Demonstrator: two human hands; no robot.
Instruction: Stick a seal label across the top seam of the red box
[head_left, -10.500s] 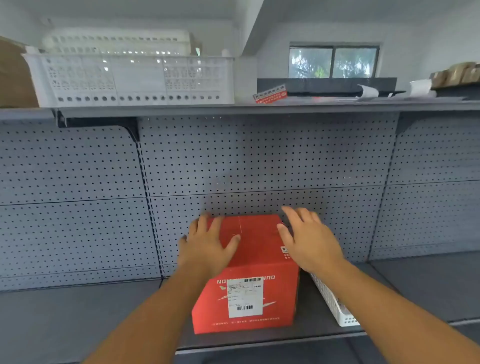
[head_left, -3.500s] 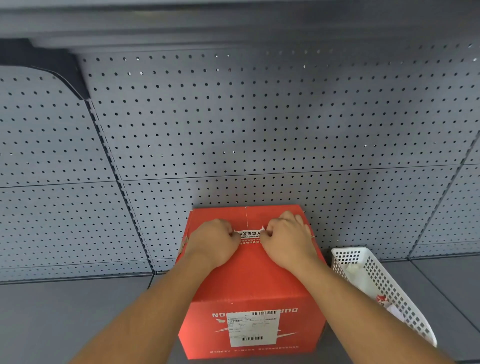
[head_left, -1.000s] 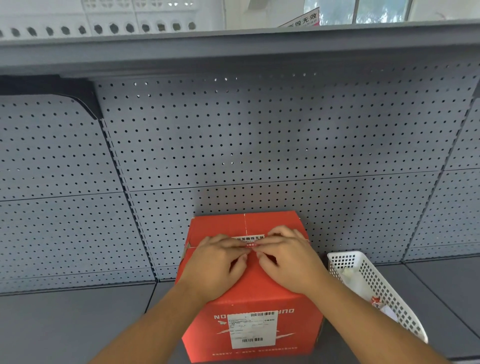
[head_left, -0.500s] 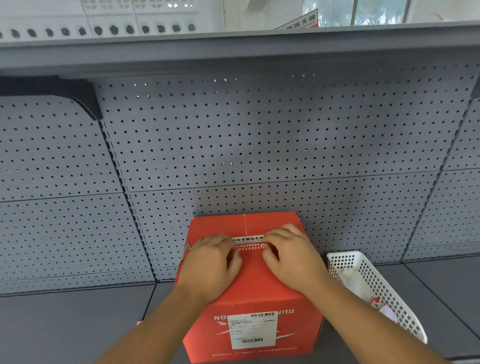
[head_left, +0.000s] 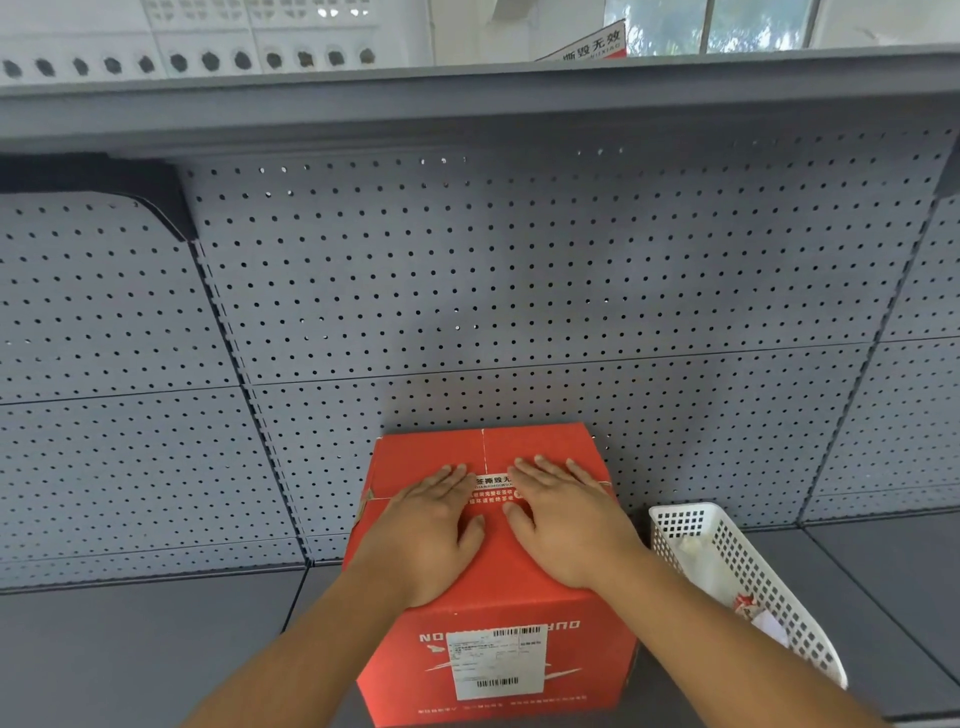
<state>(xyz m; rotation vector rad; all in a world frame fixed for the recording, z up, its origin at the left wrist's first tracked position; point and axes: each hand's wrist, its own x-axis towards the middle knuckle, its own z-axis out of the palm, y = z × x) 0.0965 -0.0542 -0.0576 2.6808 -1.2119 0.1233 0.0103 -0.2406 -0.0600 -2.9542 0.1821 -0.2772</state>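
The red box (head_left: 524, 605) stands on the grey shelf against the pegboard, a white shipping label on its front face. A white-and-red seal label (head_left: 492, 488) lies across the top seam, only its middle showing between my hands. My left hand (head_left: 428, 530) lies flat, palm down, on the left half of the box top and covers the label's left end. My right hand (head_left: 563, 519) lies flat on the right half over the label's right end. Neither hand grips anything.
A white perforated basket (head_left: 748, 577) with paper scraps leans just right of the box. The grey pegboard wall (head_left: 519, 286) is right behind the box. An upper shelf (head_left: 467, 98) overhangs, carrying white crates and a spare seal label (head_left: 592, 44).
My hands went from curled fingertips pressing the label near the seam to flat palms, with fingers stretched out over the label's ends. The box has stayed put.
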